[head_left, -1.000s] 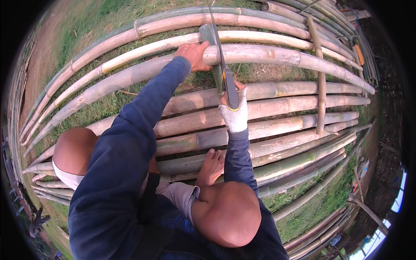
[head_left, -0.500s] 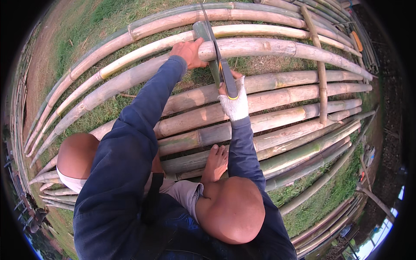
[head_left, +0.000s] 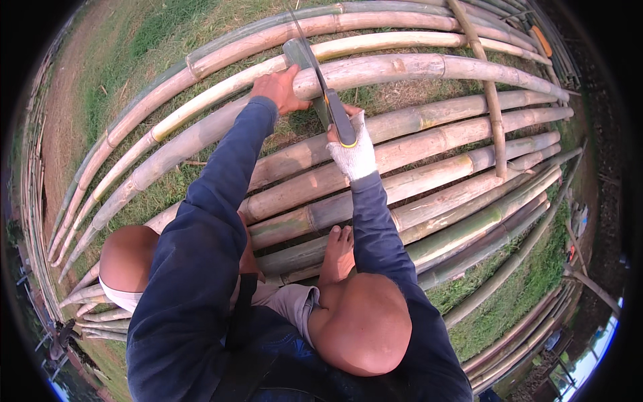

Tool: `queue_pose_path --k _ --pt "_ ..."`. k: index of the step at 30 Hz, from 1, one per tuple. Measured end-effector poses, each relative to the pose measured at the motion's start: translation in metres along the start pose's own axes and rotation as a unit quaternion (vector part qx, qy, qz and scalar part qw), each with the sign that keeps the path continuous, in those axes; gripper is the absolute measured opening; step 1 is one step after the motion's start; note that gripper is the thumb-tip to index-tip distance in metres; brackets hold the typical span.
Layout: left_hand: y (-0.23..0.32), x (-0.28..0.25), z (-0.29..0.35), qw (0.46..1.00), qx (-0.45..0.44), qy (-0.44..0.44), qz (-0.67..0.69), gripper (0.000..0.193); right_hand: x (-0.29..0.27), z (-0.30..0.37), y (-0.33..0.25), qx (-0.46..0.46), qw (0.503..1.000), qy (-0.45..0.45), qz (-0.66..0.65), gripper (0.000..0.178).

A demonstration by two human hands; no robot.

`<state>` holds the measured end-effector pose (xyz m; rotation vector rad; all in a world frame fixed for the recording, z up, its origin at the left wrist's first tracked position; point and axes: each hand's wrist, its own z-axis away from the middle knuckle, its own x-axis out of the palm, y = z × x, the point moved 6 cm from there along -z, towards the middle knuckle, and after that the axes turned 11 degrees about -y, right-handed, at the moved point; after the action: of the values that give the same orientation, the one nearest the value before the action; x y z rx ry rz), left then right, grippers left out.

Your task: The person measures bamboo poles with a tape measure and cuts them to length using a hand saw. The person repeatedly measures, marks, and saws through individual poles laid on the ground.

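Observation:
A handsaw with a grey and yellow handle (head_left: 340,120) is gripped in my right hand (head_left: 355,149), which wears a white knitted glove. Its thin blade (head_left: 309,55) lies across a thick pale bamboo pole (head_left: 402,68) and points away from me. My bare left hand (head_left: 278,90) is closed on the bamboo just left of the blade; some of its fingers are hidden behind the pole. Crosswise beside the blade lies a green bamboo piece (head_left: 295,53), passing beneath the pole. How deep the blade sits in the bamboo I cannot tell.
Several more bamboo poles (head_left: 415,157) lie side by side between my legs and the sawn one. A thin crosspiece (head_left: 494,114) rests over them at the right. My bare foot (head_left: 337,254) is among the poles. Grass (head_left: 167,30) spreads beyond; an orange object (head_left: 541,41) lies far right.
The whole view has shifted slightly, moving hands and saw a little left in the picture. Both hands keep their holds, and the saw has barely moved against the pole.

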<state>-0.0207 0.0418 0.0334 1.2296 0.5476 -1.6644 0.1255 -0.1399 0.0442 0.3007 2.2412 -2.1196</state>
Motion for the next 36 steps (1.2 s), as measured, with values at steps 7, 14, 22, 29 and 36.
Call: queue_pose_path --k 7,14,22,29,36 --pt "-0.006 0.004 -0.012 1.0 0.011 -0.014 0.01 0.093 -0.028 0.177 0.015 -0.063 0.995 0.005 0.072 0.063" --pt "-0.005 0.002 -0.009 1.0 0.008 -0.021 -0.004 0.107 -0.001 0.033 0.011 0.01 0.999 0.003 -0.05 0.065" --pt "-0.009 -0.001 -0.016 0.997 0.028 -0.058 0.03 0.101 -0.026 0.207 0.004 0.09 0.995 -0.04 -0.01 0.046" --pt "-0.012 0.004 -0.014 0.999 0.024 -0.03 0.019 0.104 0.001 -0.009 0.0 0.003 0.998 -0.007 -0.063 0.061" --pt "-0.013 -0.003 -0.016 0.998 0.03 -0.031 0.036 0.106 -0.017 0.154 0.021 0.032 0.996 -0.007 0.085 0.065"
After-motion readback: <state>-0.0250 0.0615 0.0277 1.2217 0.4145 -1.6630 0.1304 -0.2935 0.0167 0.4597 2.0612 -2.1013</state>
